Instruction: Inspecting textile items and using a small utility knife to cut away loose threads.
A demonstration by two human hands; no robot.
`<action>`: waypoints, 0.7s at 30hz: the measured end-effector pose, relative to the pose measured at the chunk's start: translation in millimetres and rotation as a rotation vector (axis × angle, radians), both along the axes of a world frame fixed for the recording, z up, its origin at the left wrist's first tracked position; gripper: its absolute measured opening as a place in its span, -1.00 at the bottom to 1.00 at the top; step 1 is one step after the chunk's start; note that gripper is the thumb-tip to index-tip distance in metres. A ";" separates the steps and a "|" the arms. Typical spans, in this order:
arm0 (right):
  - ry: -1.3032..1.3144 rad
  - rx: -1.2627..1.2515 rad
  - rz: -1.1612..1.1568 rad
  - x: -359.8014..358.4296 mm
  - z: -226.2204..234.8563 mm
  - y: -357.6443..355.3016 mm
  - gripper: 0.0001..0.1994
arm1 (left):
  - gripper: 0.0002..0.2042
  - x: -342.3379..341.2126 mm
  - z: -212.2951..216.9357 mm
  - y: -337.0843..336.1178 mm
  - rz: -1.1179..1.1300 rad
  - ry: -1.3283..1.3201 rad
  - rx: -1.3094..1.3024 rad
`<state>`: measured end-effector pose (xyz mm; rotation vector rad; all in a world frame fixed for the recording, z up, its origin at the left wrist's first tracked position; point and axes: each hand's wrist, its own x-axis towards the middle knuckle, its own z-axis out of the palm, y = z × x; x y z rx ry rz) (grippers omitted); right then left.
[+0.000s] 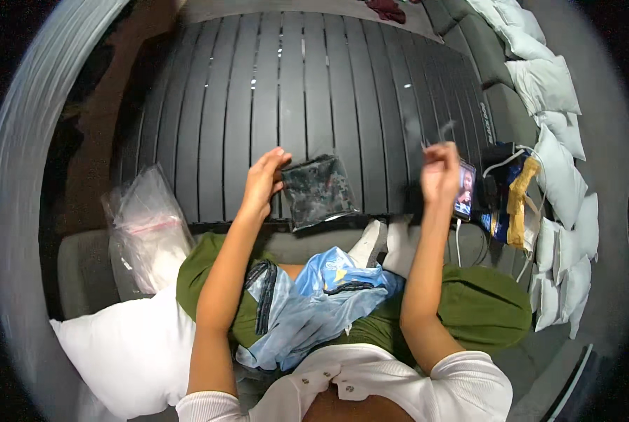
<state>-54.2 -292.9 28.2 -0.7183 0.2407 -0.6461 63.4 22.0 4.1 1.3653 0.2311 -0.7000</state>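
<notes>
A clear plastic bag with dark patterned folded cloth inside (319,190) lies at the near edge of the dark slatted table. My left hand (264,179) has its fingers closed at the bag's left edge. To the right, my right hand (441,172) is raised over the table with its fingers pinched together. Something thin and pale, smeared by motion, sticks up from those fingertips; its kind cannot be made out. Across my lap rests a light blue garment (293,309) with dark trim.
The slatted table (265,105) spans the front. A lit phone (464,190) with a white cable stands right, beside blue and yellow packaging (518,197). A clear bag of white material (149,232) and a white pillow (131,344) sit left. Several white pillows (557,162) line the right.
</notes>
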 end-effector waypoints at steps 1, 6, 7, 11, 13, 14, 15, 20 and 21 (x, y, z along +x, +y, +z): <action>0.056 -0.146 0.135 -7.6 1.6 27.1 -0.85 | -0.53 0.7 -1.8 -0.4 -0.046 -0.039 0.022; 0.354 -0.379 1.310 -31.7 -4.3 128.1 -0.90 | -0.35 -2.9 -15.5 -4.0 -0.137 -0.159 -0.003; 0.349 -0.447 1.404 -30.7 -10.7 141.5 -0.87 | -0.33 -3.1 -17.1 -4.2 -0.129 -0.204 -0.023; 0.375 -0.583 1.537 -33.3 -45.4 167.3 -0.84 | -0.27 -5.6 -15.7 -1.3 -0.138 -0.246 -0.007; 0.480 -0.565 1.438 -39.9 -66.8 166.2 -0.85 | -0.23 -6.7 -13.0 -1.9 -0.156 -0.234 -0.018; 0.480 -0.606 1.421 -42.3 -78.4 164.6 -0.85 | -0.23 -7.0 -12.0 -3.1 -0.154 -0.221 -0.005; 0.608 -0.600 1.194 -44.0 -89.7 163.2 -0.85 | -0.23 -7.0 -11.3 -3.9 -0.156 -0.295 0.042; 1.032 -1.230 0.455 -53.5 -117.6 158.3 -0.74 | -0.21 -7.1 -14.3 -1.7 -0.218 -0.574 0.368; 0.973 -1.234 0.443 -55.0 -115.0 158.3 -0.74 | -0.21 -7.2 -15.4 -0.6 -0.214 -0.596 0.365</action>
